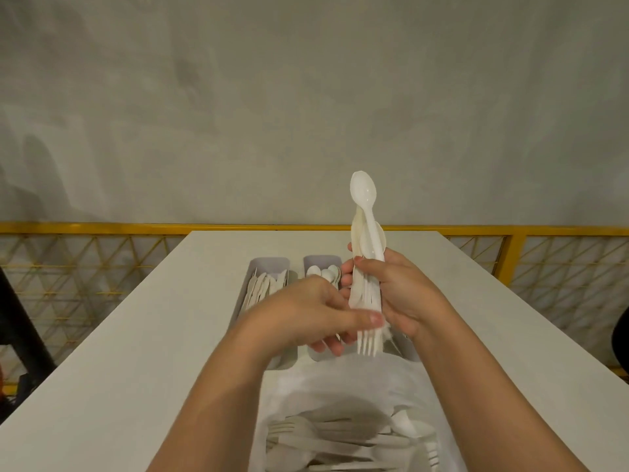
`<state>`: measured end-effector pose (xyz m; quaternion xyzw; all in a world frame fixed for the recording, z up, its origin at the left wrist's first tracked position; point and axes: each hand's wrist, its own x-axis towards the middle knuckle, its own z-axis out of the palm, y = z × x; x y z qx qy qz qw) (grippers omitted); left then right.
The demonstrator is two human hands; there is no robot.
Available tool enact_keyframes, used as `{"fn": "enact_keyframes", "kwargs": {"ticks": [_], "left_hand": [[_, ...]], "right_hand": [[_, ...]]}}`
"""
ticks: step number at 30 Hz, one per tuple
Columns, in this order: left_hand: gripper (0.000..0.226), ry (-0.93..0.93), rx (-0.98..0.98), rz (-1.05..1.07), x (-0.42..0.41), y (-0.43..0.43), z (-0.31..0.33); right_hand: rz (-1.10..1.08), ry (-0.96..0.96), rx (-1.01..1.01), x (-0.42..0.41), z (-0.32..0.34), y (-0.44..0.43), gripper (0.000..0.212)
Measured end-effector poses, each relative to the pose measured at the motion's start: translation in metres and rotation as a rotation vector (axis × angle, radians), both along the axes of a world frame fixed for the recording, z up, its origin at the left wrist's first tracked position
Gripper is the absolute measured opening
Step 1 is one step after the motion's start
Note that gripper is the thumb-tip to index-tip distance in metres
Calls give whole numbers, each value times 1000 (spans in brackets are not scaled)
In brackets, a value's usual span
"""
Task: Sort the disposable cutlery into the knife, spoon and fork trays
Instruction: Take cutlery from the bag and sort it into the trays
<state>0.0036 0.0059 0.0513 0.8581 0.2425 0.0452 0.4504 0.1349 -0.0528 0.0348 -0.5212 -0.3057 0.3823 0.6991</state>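
My right hand (405, 294) grips an upright bundle of white plastic cutlery (366, 287). Spoon bowls (363, 190) stick up from the bundle and fork tines (367, 344) point down. My left hand (313, 311) is beside the bundle's lower part, its thumb and fingers spread around the tines and touching them. Behind my hands lie grey trays: the left tray (269, 264) holds knives (263, 284), the middle tray (321, 260) holds spoons (325, 272). A third tray (406, 349) is mostly hidden behind my right wrist. Near me, a white bag (340, 386) holds several mixed forks and spoons (340, 437).
The white table (136, 352) runs away from me to a far edge near a yellow mesh railing (102, 229). A grey wall rises behind it. A black post (20, 308) stands at the left, and a dark object (621, 338) sits at the right edge.
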Motion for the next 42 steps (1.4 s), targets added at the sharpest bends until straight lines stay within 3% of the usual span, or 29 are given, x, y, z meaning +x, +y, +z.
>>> {"fn": "enact_keyframes", "kwargs": {"ticks": [4, 12, 14, 17, 21, 24, 28, 30, 32, 36, 42], "left_hand": [[14, 2, -20, -7, 11, -2, -13], [14, -73, -165, -105, -17, 28, -1], [13, -177, -231, -118, -28, 36, 4], [32, -459, -401, -28, -39, 51, 6], [13, -809, -624, 115, -41, 53, 12], [41, -901, -724, 252, -31, 51, 10], [26, -892, -812, 348, -13, 51, 2], [32, -875, -798, 298, -2, 50, -5], [31, -840, -727, 218, 12, 46, -10], [8, -739, -614, 211, 49, 35, -10], [16, -543, -315, 208, 121, 23, -12]], "right_hand": [[-69, 38, 17, 3, 0, 0, 11], [-157, 152, 138, 15, 4, -4, 12], [-193, 142, 113, 19, 4, -6, 14], [-196, 145, 90, 23, 3, -8, 14], [-153, 137, 86, 27, 5, -12, 12], [-130, 29, 26, 28, 9, -18, 11], [-165, -110, -37, 33, 14, -25, 13], [-184, -146, -51, 37, 18, -31, 11], [-212, -178, -59, 43, 21, -38, 7], [-267, -283, -136, 60, 24, -52, 8], [-345, -319, -167, 78, 21, -63, 8]]}}
